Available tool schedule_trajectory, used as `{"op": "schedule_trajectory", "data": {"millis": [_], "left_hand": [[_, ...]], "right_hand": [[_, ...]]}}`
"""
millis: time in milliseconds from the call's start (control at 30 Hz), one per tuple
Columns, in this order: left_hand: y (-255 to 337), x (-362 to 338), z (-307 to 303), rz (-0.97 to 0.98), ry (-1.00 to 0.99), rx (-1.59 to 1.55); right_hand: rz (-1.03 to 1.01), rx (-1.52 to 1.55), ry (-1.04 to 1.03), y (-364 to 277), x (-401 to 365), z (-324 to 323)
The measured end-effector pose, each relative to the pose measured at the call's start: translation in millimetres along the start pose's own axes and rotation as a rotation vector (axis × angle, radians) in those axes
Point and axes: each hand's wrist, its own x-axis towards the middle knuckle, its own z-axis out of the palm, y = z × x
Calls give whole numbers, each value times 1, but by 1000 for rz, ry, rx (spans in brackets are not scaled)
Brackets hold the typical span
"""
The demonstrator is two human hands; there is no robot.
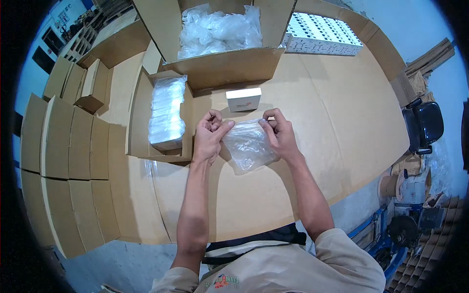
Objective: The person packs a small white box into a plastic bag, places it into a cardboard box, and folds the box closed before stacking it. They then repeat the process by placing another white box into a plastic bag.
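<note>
A clear plastic bag (249, 146) hangs between my two hands above the cardboard-covered table. My left hand (211, 134) pinches its upper left edge between thumb and fingers. At the upper right edge my right hand (279, 132) grips it in the same way. Just beyond the bag stands a small white box (244, 100) with printing on its front, touched by neither hand. Left of my left hand, an open carton (138, 115) holds a row of plastic-wrapped boxes (167, 110).
A large open carton (229, 71) full of crumpled plastic bags (220, 31) stands at the back. Behind it on the right lies a block of white boxes (322, 34). Brown cartons (73, 141) are stacked along the left. A black chair (426, 122) is beyond the table's right edge.
</note>
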Motion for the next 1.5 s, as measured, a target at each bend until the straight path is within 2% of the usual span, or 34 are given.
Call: {"op": "schedule_trajectory", "data": {"millis": [100,200,300,400,600,700,800,1000,1100,1200,1300,1400,1500], "left_hand": [[3,-4,7,33,64,-95],[3,-3,6,121,68,-285],[6,-3,9,515,35,525],[18,-18,25,726,-1,1152],[24,-26,44,950,-76,1201],[4,-20,33,745,-28,1012],[-4,-22,35,278,191,817],[-12,-18,34,211,211,691],[-16,-15,28,209,143,710],[-16,-14,32,192,163,525],[-16,-11,27,104,245,505],[-17,-12,29,195,372,677],[-15,-15,38,305,448,791]], "right_hand": [[120,72,44,8,3,-5],[142,308,125,13,5,-6],[194,433,128,14,8,-8],[300,568,162,12,9,-5],[378,494,59,17,8,-3],[433,417,0,18,7,-11],[302,583,86,23,9,-10],[48,418,69,8,3,6],[116,111,174,13,3,12],[-82,-65,162,7,2,15],[-78,-143,104,9,0,17],[12,-148,113,7,-1,19],[266,62,127,8,-3,22]]}}
